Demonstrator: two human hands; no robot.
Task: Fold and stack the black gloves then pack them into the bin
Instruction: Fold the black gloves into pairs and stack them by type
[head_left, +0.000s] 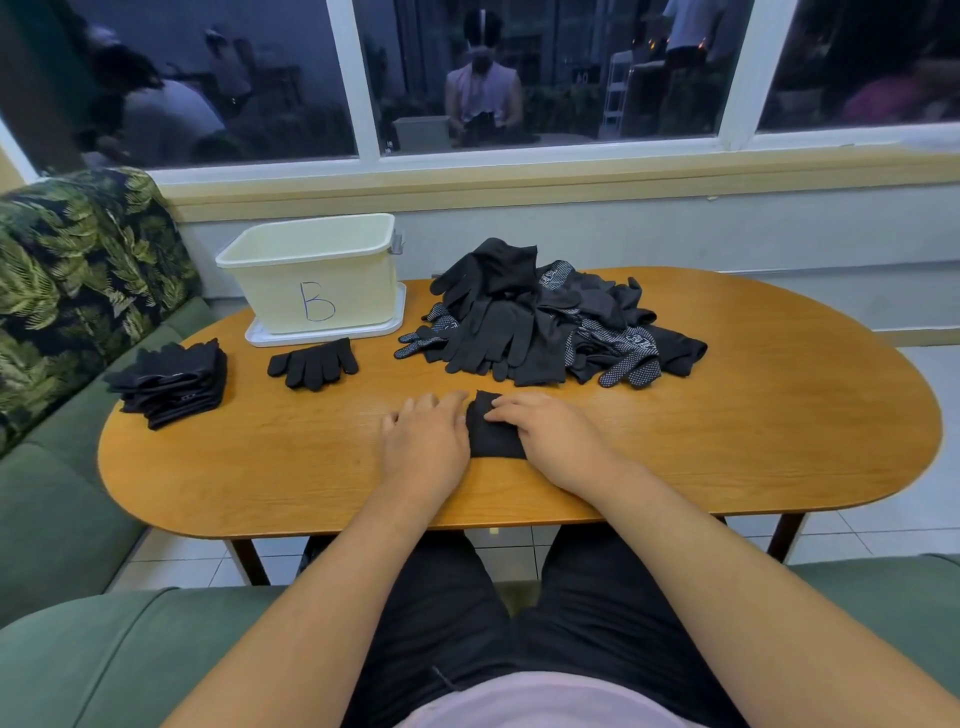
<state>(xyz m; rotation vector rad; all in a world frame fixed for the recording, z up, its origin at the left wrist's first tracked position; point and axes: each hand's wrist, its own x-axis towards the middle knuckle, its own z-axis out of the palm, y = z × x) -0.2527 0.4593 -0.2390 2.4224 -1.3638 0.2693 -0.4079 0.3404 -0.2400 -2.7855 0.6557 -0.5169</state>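
Currently, the reference point was the cream bin (311, 280) marked "B", which stood on a white tray (322, 339) at the far left of the oval wooden bench (727, 441). A folded black glove (491, 436) lay flat on the bench, in front of the bin and to its right, near the bench edge closest to the person. The left hand (426, 441) lay palm down on the bench with its fingers straight and its grip apart, and its edge touched the side of the folded glove nearer the bin. The right hand (550, 436) rested on the folded glove on the side farther from the bin; its fingers were lightly bent and pressed the cloth down, and its grip was not closed round the glove. A flat pair of gloves (314, 364) lay just in front of the bin. A stack of folded gloves (171, 384) sat in front of the bin and to its left, at the bench end. A loose pile of gloves (545, 322) lay to the right of the bin, near it but apart.
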